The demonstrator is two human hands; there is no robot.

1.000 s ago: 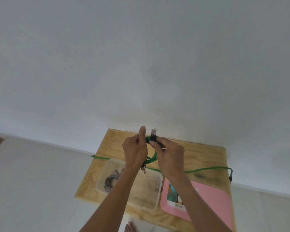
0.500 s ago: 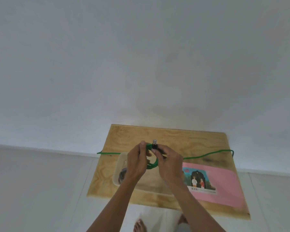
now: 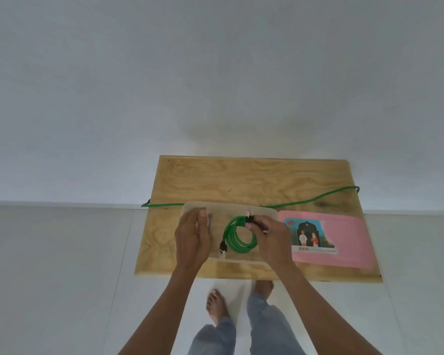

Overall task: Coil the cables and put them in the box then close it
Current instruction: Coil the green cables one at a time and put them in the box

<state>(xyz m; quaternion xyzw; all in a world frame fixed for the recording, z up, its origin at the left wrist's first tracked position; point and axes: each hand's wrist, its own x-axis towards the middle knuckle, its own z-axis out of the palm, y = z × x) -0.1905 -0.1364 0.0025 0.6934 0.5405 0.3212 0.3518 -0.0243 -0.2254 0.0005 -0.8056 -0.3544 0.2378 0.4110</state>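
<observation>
While the right hand pinches the top of a coiled green cable between thumb and fingers, close to a black plug with a clear tip that sticks up from the grip, the left hand sits just beside the coil with its fingers loosely curled and thumb raised, holding nothing as far as can be seen. From the lower left of the coil a second black plug hangs down. Both hands and the coil are over a clear plastic box that stands open on the wooden worktop; whether the coil touches the box floor cannot be told. Something small and grey lies inside the box by the left thumb, too blurred to name. Just to the right of the box, touching or nearly touching its side, lies a pink lid with a printed picture label on it. Behind the box a second green cable runs uncoiled across the worktop, its ends hanging over both the left and the right edge. Below the worktop's near edge are bare feet and blue jeans on a pale tiled floor, with a white wall behind
</observation>
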